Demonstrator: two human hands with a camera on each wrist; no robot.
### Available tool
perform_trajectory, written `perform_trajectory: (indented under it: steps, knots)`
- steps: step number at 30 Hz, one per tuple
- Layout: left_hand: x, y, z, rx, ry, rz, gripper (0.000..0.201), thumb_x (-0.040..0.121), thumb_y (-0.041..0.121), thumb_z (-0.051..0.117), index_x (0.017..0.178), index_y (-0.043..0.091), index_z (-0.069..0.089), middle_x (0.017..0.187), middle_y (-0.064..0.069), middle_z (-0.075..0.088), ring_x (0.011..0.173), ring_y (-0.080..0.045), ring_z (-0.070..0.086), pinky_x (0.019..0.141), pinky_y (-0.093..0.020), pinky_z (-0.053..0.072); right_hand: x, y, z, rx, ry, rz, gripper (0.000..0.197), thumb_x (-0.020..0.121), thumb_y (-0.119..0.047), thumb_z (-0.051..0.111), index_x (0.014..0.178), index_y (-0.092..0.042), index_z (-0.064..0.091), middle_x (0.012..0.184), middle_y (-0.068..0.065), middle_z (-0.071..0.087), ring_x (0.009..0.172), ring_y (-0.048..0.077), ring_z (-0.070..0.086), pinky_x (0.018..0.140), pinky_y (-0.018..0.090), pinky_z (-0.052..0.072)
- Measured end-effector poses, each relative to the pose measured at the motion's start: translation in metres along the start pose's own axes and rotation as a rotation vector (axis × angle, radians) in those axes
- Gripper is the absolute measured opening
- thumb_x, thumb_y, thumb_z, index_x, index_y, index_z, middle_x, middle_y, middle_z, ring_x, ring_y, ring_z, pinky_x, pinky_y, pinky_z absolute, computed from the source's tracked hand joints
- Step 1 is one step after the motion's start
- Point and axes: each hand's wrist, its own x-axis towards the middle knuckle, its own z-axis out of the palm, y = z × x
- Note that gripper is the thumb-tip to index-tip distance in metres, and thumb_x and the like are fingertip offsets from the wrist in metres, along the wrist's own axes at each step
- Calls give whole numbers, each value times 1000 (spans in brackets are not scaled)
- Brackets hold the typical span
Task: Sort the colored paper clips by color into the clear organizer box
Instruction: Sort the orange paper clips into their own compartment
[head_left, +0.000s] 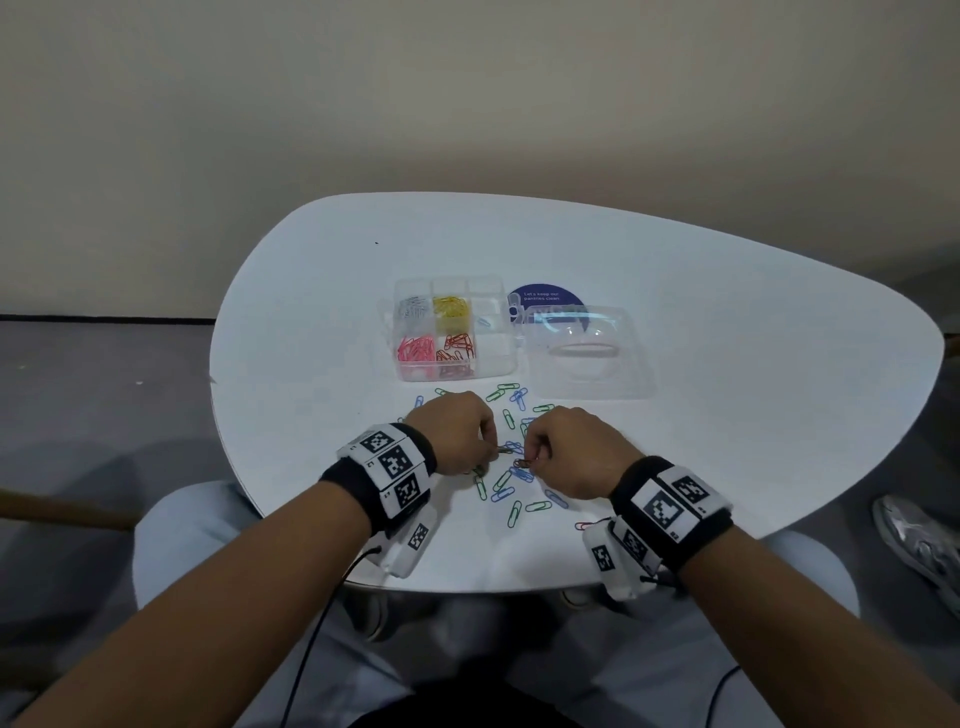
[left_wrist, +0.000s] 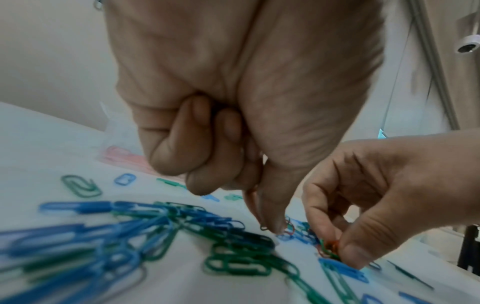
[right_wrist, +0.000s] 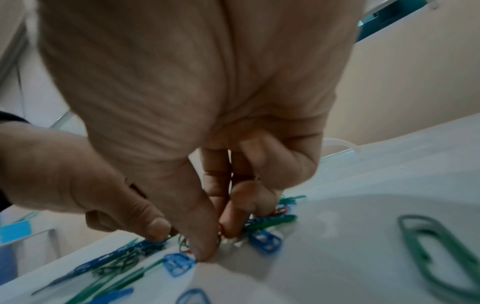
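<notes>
Pinching at the loose pile, my left hand (head_left: 457, 434) has thumb and forefinger closed on a dark clip (left_wrist: 264, 227), other fingers curled in. My right hand (head_left: 569, 449) pinches a red clip (head_left: 521, 463) that sits tangled with a green one at my fingertips (left_wrist: 350, 255). Blue and green clips (head_left: 511, 491) lie scattered on the white table (head_left: 727, 364) around both hands. The clear organizer box (head_left: 511, 364) stands beyond them, well apart, holding white, yellow, pink and red clips in separate compartments; its lid (head_left: 587, 353) lies beside it.

Risk noted, as judgement: the red clip may be hooked through the green one. Lifting it would drag the green clip along into the red compartment. Thin wire may also slip from either pinch.
</notes>
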Motion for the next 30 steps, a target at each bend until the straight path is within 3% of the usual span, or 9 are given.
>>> perform_trajectory:
  steps: [7, 12, 16, 19, 21, 22, 25, 28, 30]
  knots:
    - [-6, -11, -12, -128, 34, -6, 12, 80, 31, 77, 80, 22, 70, 65, 15, 51, 59, -1, 46, 54, -22, 34, 2, 7, 1, 87, 24, -44, 8, 80, -9, 65, 76, -15, 68, 78, -11, 61, 72, 5, 55, 64, 20, 40]
    - [-7, -13, -19, -219, 55, -28, 14, 79, 32, 79, 80, 18, 74, 55, 12, 48, 51, -3, 43, 51, -21, 31, 2, 15, -4, 391, 37, -1, 11, 82, -3, 71, 79, -14, 72, 74, 0, 69, 58, 0, 55, 62, 17, 46]
    - [-8, -11, -21, -240, 78, -30, 13, 90, 31, 67, 88, 20, 74, 54, 12, 46, 48, -2, 39, 50, -19, 29, 2, 18, -7, 458, 23, 25, 13, 84, -3, 71, 91, -12, 77, 66, -12, 66, 50, -10, 55, 58, 10, 42]
    - [-11, -11, -19, -219, 59, -30, 15, 95, 30, 57, 90, 21, 68, 79, 9, 61, 68, -7, 54, 61, -24, 39, 2, 17, -7, 483, 25, 40, 8, 85, -7, 73, 90, -11, 77, 53, -17, 63, 46, -7, 54, 55, 12, 42]
    - [-10, -13, -19, -241, 52, -60, 18, 97, 27, 48, 90, 18, 61, 102, 2, 64, 87, -17, 58, 75, -32, 44, 2, 16, -7, 520, 47, 48, 4, 85, -10, 74, 86, -10, 77, 55, -12, 65, 50, 5, 54, 55, 19, 45]
    - [-11, -12, -19, -283, 61, -71, 21, 98, 25, 43, 89, 13, 58, 101, -2, 63, 87, -21, 57, 75, -35, 44, 3, 15, -7, 558, 56, 49, 3, 84, -9, 74, 85, -9, 77, 59, -5, 68, 53, 13, 54, 55, 24, 47]
    - [-13, -5, -20, -550, 111, -83, 24, 96, 14, 38, 74, 9, 47, 70, -2, 47, 58, -17, 39, 54, -29, 31, 3, 12, -8, 674, 69, 45, 2, 82, -5, 75, 82, -7, 75, 75, 16, 73, 60, 26, 57, 57, 35, 50]
    - [-15, -3, -18, -727, 142, -89, 25, 95, 13, 41, 70, 12, 42, 61, 1, 41, 51, -12, 30, 48, -24, 26, 5, 8, -10, 690, 71, 26, 4, 79, -4, 78, 79, -4, 74, 73, 13, 74, 58, 16, 61, 52, 27, 50]
    - [-15, -9, -14, -586, 135, -48, 25, 97, 19, 46, 73, 12, 47, 69, 0, 52, 56, -8, 40, 55, -27, 33, 6, 6, -11, 669, 93, 26, 5, 80, -8, 79, 78, -5, 75, 69, 8, 73, 54, 7, 60, 51, 22, 50]
